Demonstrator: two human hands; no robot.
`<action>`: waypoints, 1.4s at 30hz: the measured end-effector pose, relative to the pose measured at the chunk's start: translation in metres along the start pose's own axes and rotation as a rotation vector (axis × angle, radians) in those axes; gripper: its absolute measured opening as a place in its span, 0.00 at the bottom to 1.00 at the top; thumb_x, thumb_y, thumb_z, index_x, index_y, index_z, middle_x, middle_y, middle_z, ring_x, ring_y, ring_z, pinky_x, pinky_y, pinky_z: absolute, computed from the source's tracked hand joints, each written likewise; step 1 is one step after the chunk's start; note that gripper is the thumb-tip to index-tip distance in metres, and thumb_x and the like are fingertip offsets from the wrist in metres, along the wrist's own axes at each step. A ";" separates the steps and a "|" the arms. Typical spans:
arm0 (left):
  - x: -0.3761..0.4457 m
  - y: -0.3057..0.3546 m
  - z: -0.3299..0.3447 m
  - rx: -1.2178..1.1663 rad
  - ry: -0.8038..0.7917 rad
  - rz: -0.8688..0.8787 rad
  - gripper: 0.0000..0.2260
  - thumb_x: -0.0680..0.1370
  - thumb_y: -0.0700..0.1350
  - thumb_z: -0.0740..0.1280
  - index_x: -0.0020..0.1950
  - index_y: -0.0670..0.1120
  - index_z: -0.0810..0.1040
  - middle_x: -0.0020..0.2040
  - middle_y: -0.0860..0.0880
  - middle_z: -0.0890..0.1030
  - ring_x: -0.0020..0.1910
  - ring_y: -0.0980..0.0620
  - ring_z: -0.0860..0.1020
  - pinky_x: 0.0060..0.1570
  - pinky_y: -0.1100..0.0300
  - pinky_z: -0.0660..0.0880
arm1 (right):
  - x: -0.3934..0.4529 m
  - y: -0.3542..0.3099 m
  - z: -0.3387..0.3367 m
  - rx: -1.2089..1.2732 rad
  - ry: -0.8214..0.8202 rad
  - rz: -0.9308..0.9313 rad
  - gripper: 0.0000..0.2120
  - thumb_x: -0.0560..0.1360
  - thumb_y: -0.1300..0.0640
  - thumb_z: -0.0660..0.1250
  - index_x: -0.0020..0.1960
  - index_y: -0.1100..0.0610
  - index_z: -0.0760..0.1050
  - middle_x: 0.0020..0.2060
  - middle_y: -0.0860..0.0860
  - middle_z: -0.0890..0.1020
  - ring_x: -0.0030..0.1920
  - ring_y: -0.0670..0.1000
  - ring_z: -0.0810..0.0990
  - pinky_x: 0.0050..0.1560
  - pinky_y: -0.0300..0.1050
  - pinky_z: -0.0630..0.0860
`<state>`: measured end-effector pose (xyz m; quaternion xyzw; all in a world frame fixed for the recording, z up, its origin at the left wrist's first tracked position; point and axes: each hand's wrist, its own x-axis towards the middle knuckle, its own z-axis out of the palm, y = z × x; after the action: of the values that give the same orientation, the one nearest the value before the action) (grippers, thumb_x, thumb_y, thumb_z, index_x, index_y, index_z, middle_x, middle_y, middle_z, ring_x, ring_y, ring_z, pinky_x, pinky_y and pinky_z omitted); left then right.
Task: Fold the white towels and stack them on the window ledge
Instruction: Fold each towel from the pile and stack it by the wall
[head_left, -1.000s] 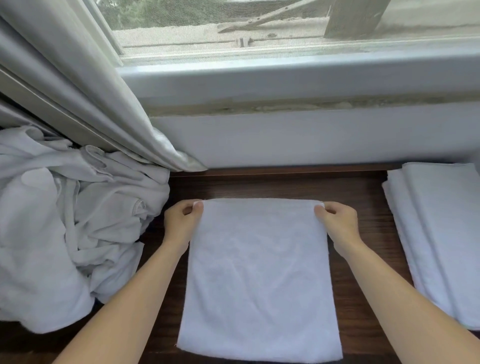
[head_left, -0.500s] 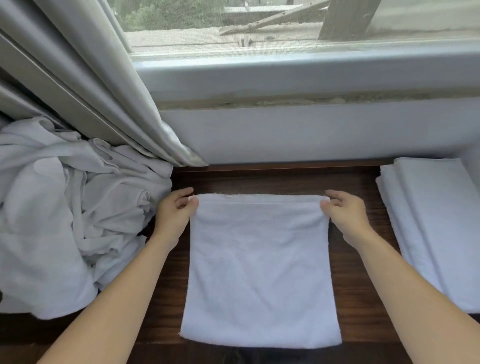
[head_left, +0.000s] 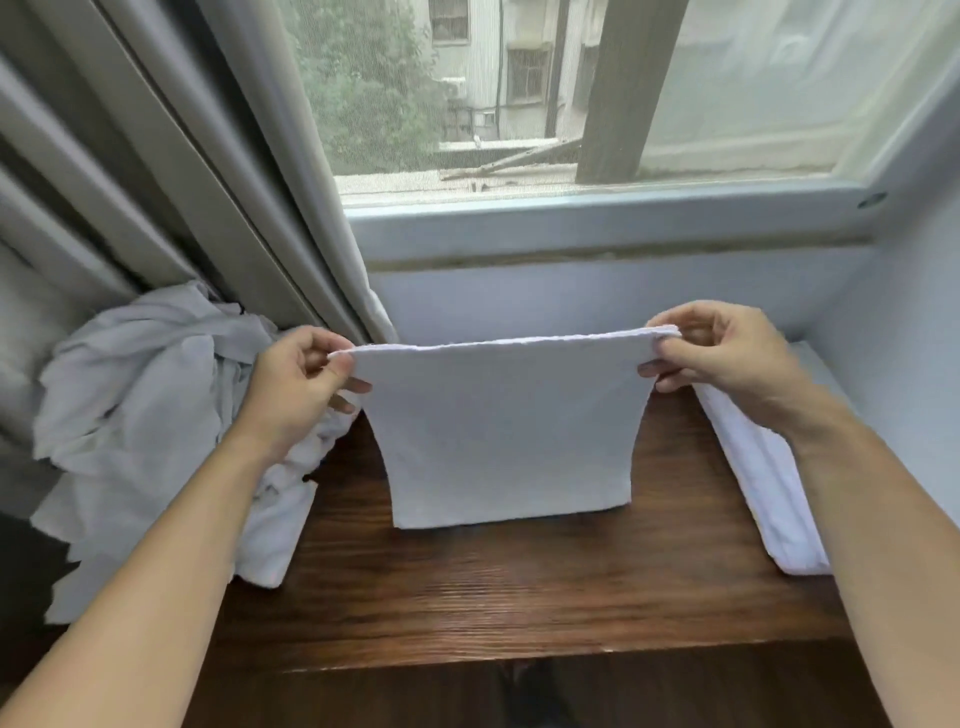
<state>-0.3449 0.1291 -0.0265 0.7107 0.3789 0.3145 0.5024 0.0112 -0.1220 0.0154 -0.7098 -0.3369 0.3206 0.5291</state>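
Observation:
A white towel (head_left: 504, 436), folded double, hangs upright over the dark wooden ledge (head_left: 519, 587), its lower edge touching the wood. My left hand (head_left: 301, 384) pinches its top left corner and my right hand (head_left: 727, 358) pinches its top right corner, holding the top edge taut and level. A stack of folded white towels (head_left: 769, 483) lies on the ledge at the right, partly hidden behind my right forearm. A crumpled heap of unfolded white towels (head_left: 145, 415) sits at the left, behind my left hand.
A grey curtain (head_left: 197, 171) hangs at the left down to the heap. The window frame (head_left: 597, 218) and white wall run behind the ledge, with another wall at the right. The ledge's front edge is near the bottom of the view.
Both hands lifted the towel's far edge off the ledge, so it now hangs upright instead of lying flat. The view tilted up, showing more window.

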 end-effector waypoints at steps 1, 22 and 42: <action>0.001 0.013 -0.005 -0.004 0.013 0.041 0.10 0.83 0.37 0.68 0.48 0.52 0.80 0.43 0.47 0.87 0.42 0.43 0.88 0.32 0.56 0.83 | -0.001 -0.012 -0.003 0.011 0.005 -0.037 0.07 0.80 0.69 0.69 0.57 0.66 0.80 0.45 0.63 0.85 0.43 0.60 0.88 0.41 0.47 0.86; -0.172 -0.106 0.016 0.318 -0.196 -0.317 0.08 0.82 0.44 0.69 0.51 0.59 0.80 0.47 0.59 0.85 0.46 0.61 0.83 0.45 0.59 0.77 | -0.141 0.147 0.040 -0.322 -0.127 0.237 0.09 0.79 0.62 0.72 0.46 0.49 0.86 0.41 0.45 0.87 0.39 0.42 0.85 0.39 0.36 0.78; -0.006 -0.148 0.074 0.285 -0.001 -0.338 0.07 0.84 0.46 0.63 0.60 0.52 0.78 0.53 0.50 0.82 0.54 0.49 0.81 0.55 0.48 0.79 | 0.016 0.167 0.067 -0.292 0.127 0.254 0.08 0.82 0.57 0.67 0.60 0.52 0.80 0.51 0.45 0.82 0.52 0.46 0.81 0.52 0.48 0.81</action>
<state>-0.3197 0.1201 -0.1896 0.7010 0.5333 0.1688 0.4425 -0.0106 -0.1083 -0.1633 -0.8344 -0.2538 0.2872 0.3961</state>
